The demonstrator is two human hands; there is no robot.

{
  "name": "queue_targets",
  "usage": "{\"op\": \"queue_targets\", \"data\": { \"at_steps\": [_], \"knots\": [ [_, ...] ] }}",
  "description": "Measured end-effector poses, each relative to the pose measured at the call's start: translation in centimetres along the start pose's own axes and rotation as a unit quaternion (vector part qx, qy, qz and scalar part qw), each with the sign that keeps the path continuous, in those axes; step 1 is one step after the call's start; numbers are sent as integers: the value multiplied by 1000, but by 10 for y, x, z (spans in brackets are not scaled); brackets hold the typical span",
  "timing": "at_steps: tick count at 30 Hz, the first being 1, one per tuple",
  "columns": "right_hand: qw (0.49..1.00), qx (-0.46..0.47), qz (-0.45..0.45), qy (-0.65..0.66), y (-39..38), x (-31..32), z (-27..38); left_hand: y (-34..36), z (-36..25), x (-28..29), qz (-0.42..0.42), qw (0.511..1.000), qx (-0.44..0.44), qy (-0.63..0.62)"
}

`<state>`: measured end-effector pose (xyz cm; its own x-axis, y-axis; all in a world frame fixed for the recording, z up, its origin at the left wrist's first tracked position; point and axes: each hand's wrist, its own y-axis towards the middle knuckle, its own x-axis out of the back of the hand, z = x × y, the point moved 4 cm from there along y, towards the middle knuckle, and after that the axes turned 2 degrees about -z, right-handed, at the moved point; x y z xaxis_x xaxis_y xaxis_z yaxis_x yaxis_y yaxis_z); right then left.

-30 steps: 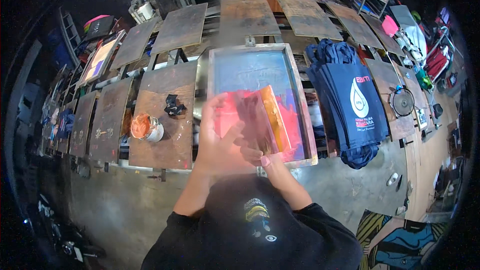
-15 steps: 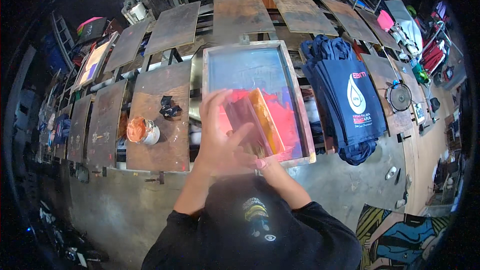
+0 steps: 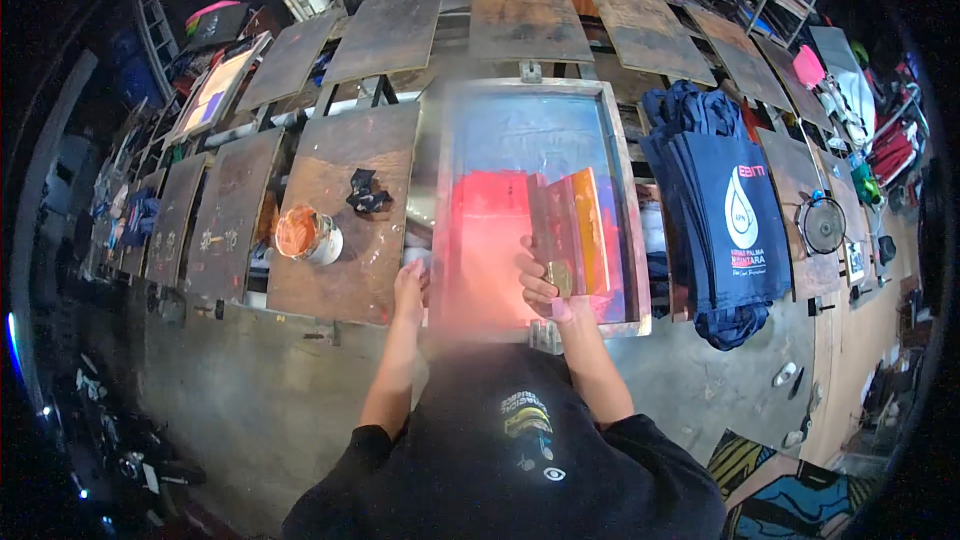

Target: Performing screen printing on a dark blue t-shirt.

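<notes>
A squeegee (image 3: 585, 225) with a clear reddish body and an orange-yellow side is in my right hand (image 3: 540, 280), whose fingers wrap its near end. It stands tilted over the right part of a wooden-framed printing screen (image 3: 625, 200). Pink-red ink (image 3: 490, 230) covers the screen's near half; its far half is blue. Just outside the left frame rail is my left hand (image 3: 408, 290), its fingers curled with nothing visible in them. A lens smear blurs that rail, and I cannot tell whether the hand touches it.
On a board to the left stand a tub of orange ink (image 3: 308, 234) and a crumpled black rag (image 3: 369, 191). Stacked navy tote bags (image 3: 725, 210) lie right of the screen. Farther right a small round fan (image 3: 822, 225) rests on another board. More boards (image 3: 530, 20) line the far side.
My left hand has come away from the squeegee and moved down left beside the screen. The squeegee in my right hand now stands more upright. The view has shifted, moving the scene rightward.
</notes>
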<state>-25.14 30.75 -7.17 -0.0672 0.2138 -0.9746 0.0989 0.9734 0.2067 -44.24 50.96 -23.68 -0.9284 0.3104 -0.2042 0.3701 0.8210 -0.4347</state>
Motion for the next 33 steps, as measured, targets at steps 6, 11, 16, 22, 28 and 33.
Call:
{"op": "queue_targets", "data": {
  "at_steps": [6, 11, 16, 22, 28, 33],
  "knots": [
    [999, -35, -12, 5, 8, 4, -22, -2, 45, 22, 204, 924, 307, -100],
    [997, -69, -26, -24, 14, 4, -40, -24, 73, 24, 231, 907, 262, -234],
    [993, -9, -105, -59, 3, 22, -42, -90, 16, 2, 332, 935, -110, -59],
    [993, 26, -105, -38, -9, 31, -39, -29, 96, 52, 348, 933, 6, -88],
    [985, 21, -152, -75, 17, 51, -57, 21, 188, 99, 224, 939, 186, -182],
    [888, 145, -338, -277, 1, 39, -28, -12, 79, 42, 246, 959, 135, 31]
  ]
}}
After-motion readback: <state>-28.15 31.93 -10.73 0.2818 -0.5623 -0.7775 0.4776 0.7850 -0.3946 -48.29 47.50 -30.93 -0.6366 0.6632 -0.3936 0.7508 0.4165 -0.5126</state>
